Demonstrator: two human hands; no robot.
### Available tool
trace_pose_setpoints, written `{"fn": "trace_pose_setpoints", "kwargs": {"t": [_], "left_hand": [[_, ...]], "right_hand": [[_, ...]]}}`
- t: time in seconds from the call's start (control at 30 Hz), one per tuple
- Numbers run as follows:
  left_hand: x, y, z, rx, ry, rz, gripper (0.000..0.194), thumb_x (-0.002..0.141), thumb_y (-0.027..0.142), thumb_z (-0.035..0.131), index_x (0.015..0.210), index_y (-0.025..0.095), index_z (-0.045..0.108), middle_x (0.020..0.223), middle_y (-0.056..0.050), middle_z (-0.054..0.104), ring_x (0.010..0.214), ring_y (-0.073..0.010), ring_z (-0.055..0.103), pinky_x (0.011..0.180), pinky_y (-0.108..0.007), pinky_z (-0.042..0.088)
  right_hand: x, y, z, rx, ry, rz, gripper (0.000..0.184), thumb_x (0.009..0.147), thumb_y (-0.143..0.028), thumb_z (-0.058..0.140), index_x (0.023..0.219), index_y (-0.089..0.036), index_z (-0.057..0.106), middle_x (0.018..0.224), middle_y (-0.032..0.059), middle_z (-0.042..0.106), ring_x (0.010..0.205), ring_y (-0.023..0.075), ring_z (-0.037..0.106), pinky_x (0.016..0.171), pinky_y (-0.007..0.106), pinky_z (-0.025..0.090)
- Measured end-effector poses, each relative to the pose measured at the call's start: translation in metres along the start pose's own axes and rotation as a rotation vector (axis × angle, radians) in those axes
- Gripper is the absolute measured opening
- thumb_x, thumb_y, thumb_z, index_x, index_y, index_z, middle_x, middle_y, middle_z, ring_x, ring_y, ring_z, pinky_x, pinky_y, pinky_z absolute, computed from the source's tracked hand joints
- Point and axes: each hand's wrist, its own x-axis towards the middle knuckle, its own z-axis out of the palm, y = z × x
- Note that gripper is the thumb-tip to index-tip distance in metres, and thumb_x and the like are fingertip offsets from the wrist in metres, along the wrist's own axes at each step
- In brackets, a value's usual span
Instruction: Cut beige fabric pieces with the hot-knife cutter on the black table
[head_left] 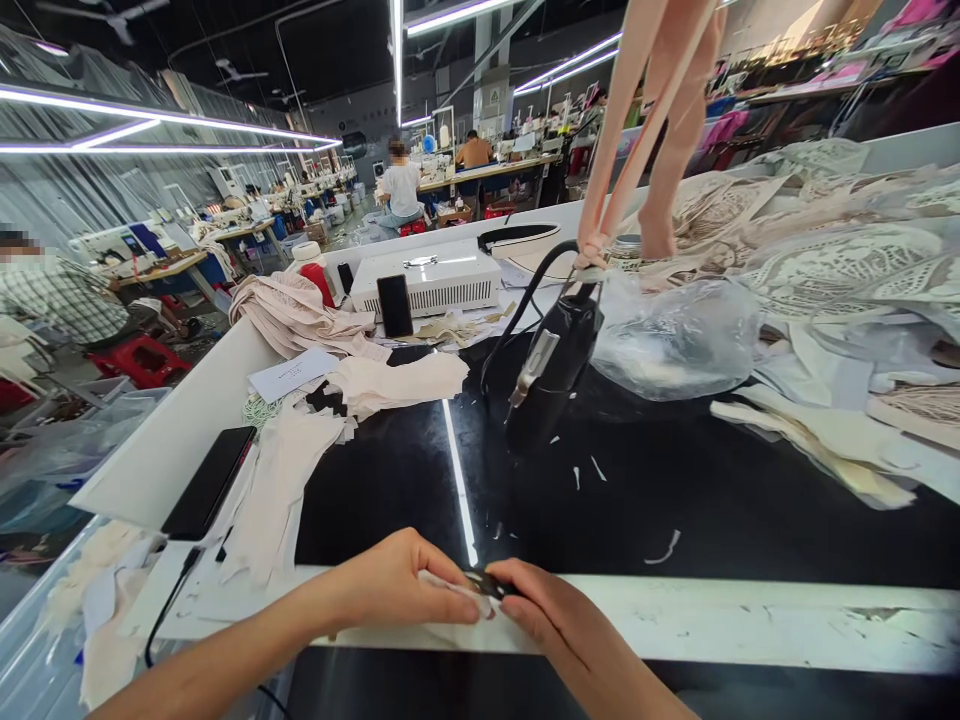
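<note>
At the near white edge of the table, my left hand pinches a small piece of white fabric between thumb and fingers. My right hand is closed around small black thread snips, their tip end beside the fabric at the left fingertips. The fingers partly hide both the snips and the fabric. Pale cut fabric pieces lie stacked to the left of my hands, and another pale piece rests further back on the black tabletop.
A black corded tool hangs from pink fabric strips over the table. Behind it are a white vented box, a phone and a plastic bag. Lace pieces pile up at right. A black tablet-like device lies left.
</note>
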Motion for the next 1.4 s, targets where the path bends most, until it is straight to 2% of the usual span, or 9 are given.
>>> {"fn": "trace_pose_setpoints", "kwargs": {"t": [0.17, 0.4, 0.57, 0.63, 0.8, 0.9, 1.1, 1.27, 1.4], "left_hand": [[0.005, -0.006, -0.004, 0.019, 0.011, 0.044, 0.041, 0.084, 0.051, 0.078, 0.105, 0.017, 0.087, 0.087, -0.003, 0.077, 0.079, -0.0178, 0.06, 0.075, -0.026, 0.044], [0.007, -0.006, -0.008, -0.042, 0.12, 0.112, 0.055, 0.084, 0.066, 0.078, 0.108, 0.017, 0.087, 0.107, -0.009, 0.08, 0.1, -0.0247, 0.067, 0.092, -0.032, 0.048], [0.005, -0.003, -0.013, -0.111, 0.245, 0.085, 0.069, 0.076, 0.078, 0.08, 0.103, 0.015, 0.086, 0.096, -0.007, 0.076, 0.086, -0.019, 0.058, 0.078, -0.028, 0.043], [0.005, -0.001, -0.015, -0.16, 0.264, 0.101, 0.07, 0.073, 0.078, 0.083, 0.098, 0.013, 0.084, 0.087, -0.004, 0.071, 0.078, -0.015, 0.051, 0.072, -0.026, 0.039], [0.005, 0.01, -0.018, -0.221, 0.25, 0.205, 0.068, 0.073, 0.076, 0.084, 0.094, 0.011, 0.082, 0.081, -0.003, 0.065, 0.073, -0.0133, 0.047, 0.066, -0.025, 0.035], [0.003, 0.016, -0.023, -0.194, 0.288, 0.286, 0.06, 0.077, 0.07, 0.083, 0.088, 0.011, 0.081, 0.08, -0.003, 0.064, 0.074, -0.0139, 0.048, 0.068, -0.025, 0.037], [-0.003, 0.01, -0.043, -0.218, 0.44, 0.264, 0.062, 0.073, 0.073, 0.081, 0.084, 0.012, 0.077, 0.071, 0.001, 0.054, 0.066, -0.0115, 0.043, 0.059, -0.023, 0.035], [-0.009, 0.001, -0.055, -0.314, 0.481, 0.201, 0.073, 0.066, 0.082, 0.08, 0.088, 0.012, 0.075, 0.076, 0.0, 0.058, 0.069, -0.0119, 0.05, 0.064, -0.024, 0.043], [-0.011, -0.005, -0.064, -0.38, 0.471, 0.178, 0.071, 0.061, 0.08, 0.084, 0.083, 0.014, 0.07, 0.071, 0.001, 0.057, 0.066, -0.0108, 0.05, 0.062, -0.023, 0.04]], "right_hand": [[0.001, 0.023, -0.028, -0.26, 0.326, -0.014, 0.052, 0.108, -0.062, 0.036, 0.125, -0.03, 0.072, 0.118, 0.0074, 0.08, 0.107, 0.0279, 0.077, 0.091, 0.038, 0.062], [0.021, 0.057, -0.051, -1.032, 0.561, -0.217, 0.056, 0.113, -0.044, 0.026, 0.119, -0.018, 0.075, 0.085, 0.0101, 0.074, 0.069, 0.0273, 0.073, 0.059, 0.04, 0.056], [0.026, 0.048, -0.05, -1.008, 0.664, -0.277, 0.046, 0.111, -0.04, 0.039, 0.132, -0.018, 0.073, 0.116, 0.0186, 0.079, 0.107, 0.0373, 0.075, 0.09, 0.053, 0.06], [0.025, 0.037, -0.04, -0.725, 0.576, -0.232, 0.046, 0.108, -0.051, 0.046, 0.131, -0.023, 0.074, 0.12, 0.0156, 0.079, 0.11, 0.0354, 0.075, 0.095, 0.051, 0.06], [0.038, -0.002, 0.005, 0.164, 0.099, -0.076, 0.069, 0.089, -0.075, 0.067, 0.133, -0.023, 0.072, 0.125, 0.0111, 0.078, 0.113, 0.0311, 0.074, 0.093, 0.039, 0.06], [0.053, -0.018, 0.02, 0.412, -0.042, -0.037, 0.064, 0.083, -0.078, 0.071, 0.109, -0.02, 0.078, 0.101, 0.0059, 0.077, 0.093, 0.0251, 0.069, 0.084, 0.033, 0.055], [0.074, -0.022, 0.01, 0.504, -0.168, 0.066, 0.065, 0.076, -0.082, 0.074, 0.086, -0.018, 0.072, 0.078, 0.0001, 0.061, 0.072, 0.0147, 0.047, 0.065, 0.025, 0.037], [0.084, -0.028, -0.001, 0.399, -0.19, 0.075, 0.064, 0.082, -0.084, 0.066, 0.087, -0.02, 0.07, 0.083, 0.0018, 0.064, 0.076, 0.0176, 0.05, 0.069, 0.027, 0.041], [0.091, -0.025, -0.007, 0.323, -0.182, 0.098, 0.056, 0.092, -0.078, 0.057, 0.106, -0.025, 0.067, 0.085, -0.0003, 0.064, 0.077, 0.0184, 0.054, 0.071, 0.027, 0.044]]}}
